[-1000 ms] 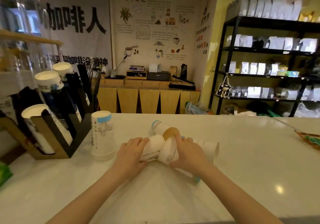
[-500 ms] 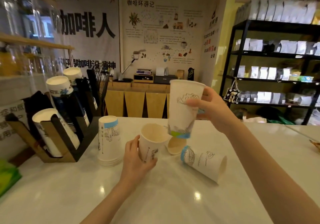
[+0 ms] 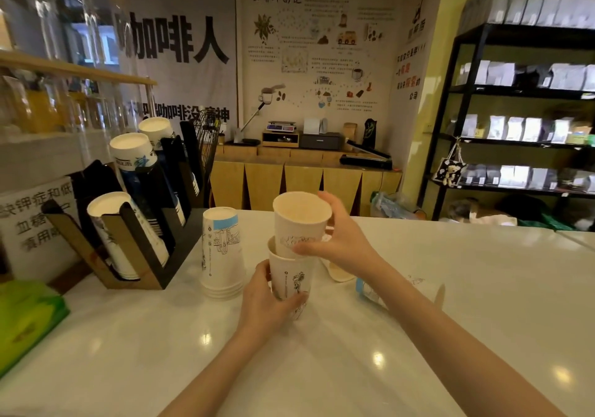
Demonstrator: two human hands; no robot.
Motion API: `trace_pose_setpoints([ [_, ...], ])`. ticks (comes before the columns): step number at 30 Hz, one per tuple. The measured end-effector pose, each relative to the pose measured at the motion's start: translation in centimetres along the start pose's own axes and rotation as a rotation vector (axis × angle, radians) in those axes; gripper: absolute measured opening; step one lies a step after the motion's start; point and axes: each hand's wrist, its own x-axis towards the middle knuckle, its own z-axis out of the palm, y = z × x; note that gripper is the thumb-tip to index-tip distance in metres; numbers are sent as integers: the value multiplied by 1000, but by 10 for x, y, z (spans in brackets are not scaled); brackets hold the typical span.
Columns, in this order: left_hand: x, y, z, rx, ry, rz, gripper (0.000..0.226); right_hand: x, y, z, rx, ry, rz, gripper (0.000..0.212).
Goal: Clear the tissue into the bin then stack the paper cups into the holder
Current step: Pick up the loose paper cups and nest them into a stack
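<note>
My left hand (image 3: 264, 300) grips an upright white paper cup (image 3: 289, 278) standing on the white counter. My right hand (image 3: 338, 239) holds a second paper cup (image 3: 299, 223), mouth up, with its base pushed partly into the lower cup. An upside-down stack of printed cups (image 3: 221, 252) stands just left of my hands. Two more cups lie on their sides behind my right forearm: one (image 3: 339, 271) close behind the held cups, one (image 3: 373, 289) with a blue rim. The black and brown cup holder (image 3: 138, 249) at the left has tilted rows of cups in its slots.
A green pack (image 3: 25, 320) lies at the counter's left edge. A white sign with black writing (image 3: 32, 220) leans behind the holder. Black shelves of bags (image 3: 521, 127) stand at the right, and a wooden sideboard (image 3: 302, 181) lies beyond the counter (image 3: 450, 288).
Both cups were picked up from lying on the counter. My right hand then turned its cup mouth up and lowered it into the cup in my left hand.
</note>
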Motion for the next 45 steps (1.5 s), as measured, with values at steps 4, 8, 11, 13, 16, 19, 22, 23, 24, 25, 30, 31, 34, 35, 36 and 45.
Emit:
trace_pose_setpoints([
  [4, -1, 0, 0, -26, -3, -3, 75, -6, 13, 8, -143, -103, 69, 85],
  [8, -2, 1, 0, -27, 0, 2, 74, -6, 23, 5, -366, -116, 63, 87],
  [11, -2, 1, 1, -10, -10, 1, 81, -8, 25, 2, -411, -182, 81, 97],
  [13, -4, 6, 2, 26, 20, -2, 102, -10, 25, -3, -336, -183, 105, 104],
  [16, -11, 23, 2, 162, 115, 117, 120, -14, 29, -23, -287, -128, 128, 107],
  [19, -16, 48, 2, 320, 216, 461, 109, -20, 35, -53, -293, -69, 146, 105],
  [22, -12, 76, 12, 251, 243, 718, 89, -29, 45, -84, -321, -3, 189, 101],
  [23, -9, 84, 18, 241, 207, 764, 85, -33, 50, -93, -334, 11, 208, 99],
  [24, -5, 93, 25, 253, 147, 787, 82, -37, 55, -101, -348, 23, 232, 99],
  [25, 1, 98, 33, 282, 70, 784, 80, -41, 61, -107, -356, 33, 259, 98],
  [30, 33, 99, 76, 518, -245, 507, 59, -64, 90, -125, -328, 36, 367, 100],
  [31, 38, 95, 83, 561, -265, 450, 56, -68, 95, -125, -320, 39, 380, 101],
  [34, 50, 78, 101, 637, -274, 292, 54, -76, 110, -123, -284, 43, 416, 108],
  [35, 53, 72, 105, 654, -277, 242, 55, -78, 115, -121, -274, 44, 426, 111],
  [36, 56, 67, 109, 657, -279, 199, 56, -80, 120, -120, -270, 46, 434, 113],
  [45, 57, 64, 123, 676, -164, 61, 44, -84, 150, -127, -158, 126, 491, 106],
])
